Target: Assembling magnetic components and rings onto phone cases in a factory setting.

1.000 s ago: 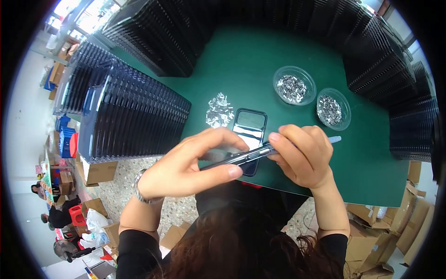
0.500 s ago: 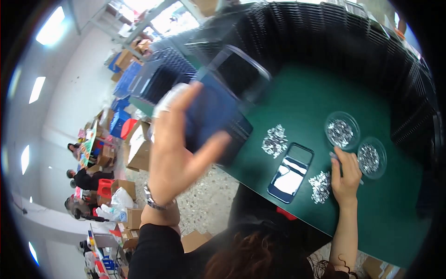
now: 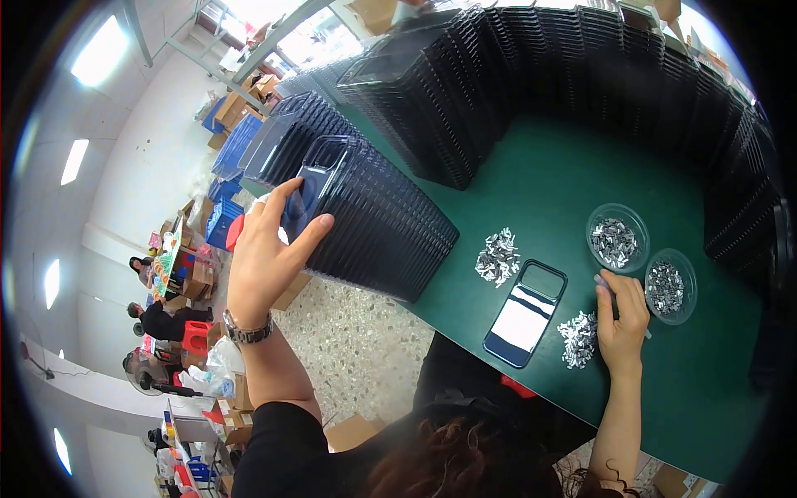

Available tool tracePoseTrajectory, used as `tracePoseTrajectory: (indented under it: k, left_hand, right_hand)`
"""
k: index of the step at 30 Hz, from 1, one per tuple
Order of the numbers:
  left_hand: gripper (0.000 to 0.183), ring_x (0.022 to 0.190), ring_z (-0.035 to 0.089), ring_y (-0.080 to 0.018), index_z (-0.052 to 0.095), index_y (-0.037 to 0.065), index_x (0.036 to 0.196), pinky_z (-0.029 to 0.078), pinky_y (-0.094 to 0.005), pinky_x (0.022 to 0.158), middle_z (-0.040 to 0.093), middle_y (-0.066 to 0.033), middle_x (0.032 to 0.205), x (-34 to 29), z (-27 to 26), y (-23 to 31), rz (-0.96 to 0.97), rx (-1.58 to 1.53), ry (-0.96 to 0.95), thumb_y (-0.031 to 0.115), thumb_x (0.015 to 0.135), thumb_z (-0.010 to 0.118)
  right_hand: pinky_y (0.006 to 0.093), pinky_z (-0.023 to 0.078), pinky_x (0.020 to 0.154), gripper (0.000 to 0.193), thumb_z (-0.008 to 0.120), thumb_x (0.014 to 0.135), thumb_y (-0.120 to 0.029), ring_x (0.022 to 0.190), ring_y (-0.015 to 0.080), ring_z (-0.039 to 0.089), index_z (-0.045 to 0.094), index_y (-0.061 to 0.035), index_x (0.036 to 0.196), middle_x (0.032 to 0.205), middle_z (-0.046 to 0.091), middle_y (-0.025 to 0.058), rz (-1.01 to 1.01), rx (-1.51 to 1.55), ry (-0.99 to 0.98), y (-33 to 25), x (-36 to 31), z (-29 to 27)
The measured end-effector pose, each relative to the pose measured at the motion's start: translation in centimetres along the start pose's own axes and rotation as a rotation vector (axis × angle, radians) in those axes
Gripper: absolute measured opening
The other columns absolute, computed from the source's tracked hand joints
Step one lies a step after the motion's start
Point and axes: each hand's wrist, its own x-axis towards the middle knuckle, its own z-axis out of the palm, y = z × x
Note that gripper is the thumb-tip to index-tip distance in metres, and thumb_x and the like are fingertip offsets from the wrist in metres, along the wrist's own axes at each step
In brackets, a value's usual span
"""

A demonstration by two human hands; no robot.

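My left hand (image 3: 266,261) is at the top of a tall stack of dark phone cases (image 3: 382,216), its thumb and index finger stretched wide apart. The fingertips lie at the lower end of the top phone case (image 3: 326,158), which has a clear rim around its camera opening. Another phone case (image 3: 526,314), dark with a bright reflection, lies flat on the green table. To its right, my right hand (image 3: 623,319) is closed with thumb and index together around a slender stick-like thing, whose pale end (image 3: 648,334) pokes out beyond the hand; the rest is hidden.
Small silvery pieces lie in one heap (image 3: 498,257) left of the case and another (image 3: 579,340) beside my right hand. Two clear round dishes (image 3: 617,207) (image 3: 692,286) hold more. Tall stacks of dark cases (image 3: 564,66) line the table's far edge. Co-workers sit far left.
My left hand has moved left and down, bringing a phone case from mid-air onto the stack's top. My right hand stays in place beside the dishes.
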Motion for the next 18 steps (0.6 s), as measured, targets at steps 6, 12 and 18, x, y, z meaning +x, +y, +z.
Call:
tracePoseTrajectory:
  k: [6, 12, 18]
  left_hand:
    - [0.067, 0.112, 0.064, -0.0364, 0.063, 0.007, 0.142, 0.050, -0.0425, 0.101, 0.069, -0.0207, 0.121, 2.1, -0.1, 0.5, 0.007, -0.013, -0.084, 0.048, 0.092, 0.078]
    - [0.069, 0.115, 0.063, -0.0357, 0.060, 0.006, 0.144, 0.049, -0.0420, 0.102, 0.069, -0.0203, 0.124, -0.8, -1.1, 0.1, -0.011, -0.053, -0.095, 0.046, 0.092, 0.079]
    - [0.059, 0.141, 0.054, -0.0302, 0.053, -0.003, 0.150, 0.038, -0.0442, 0.121, 0.056, -0.0198, 0.153, -3.2, 2.0, 4.6, 0.200, -0.259, 0.467, 0.014, 0.098, 0.073]
  right_hand:
    - [0.0399, 0.054, 0.076, 0.019, 0.071, 0.094, -0.001, 0.088, 0.0312, 0.067, 0.072, 0.0032, 0.112, 0.099, 0.073, 0.0148, 0.005, -0.006, -0.009, 0.1, -0.2, 0.1]
    - [0.0399, 0.053, 0.077, 0.018, 0.071, 0.094, -0.001, 0.089, 0.0310, 0.067, 0.071, 0.0031, 0.111, 0.099, 0.073, 0.0148, 0.044, -0.002, -0.043, -0.2, -0.4, -0.5]
    - [0.0403, 0.054, 0.079, 0.018, 0.071, 0.094, -0.002, 0.091, 0.0321, 0.068, 0.072, 0.0027, 0.111, 0.099, 0.073, 0.0142, 0.032, -0.074, -0.041, 0.4, -0.8, -0.4]
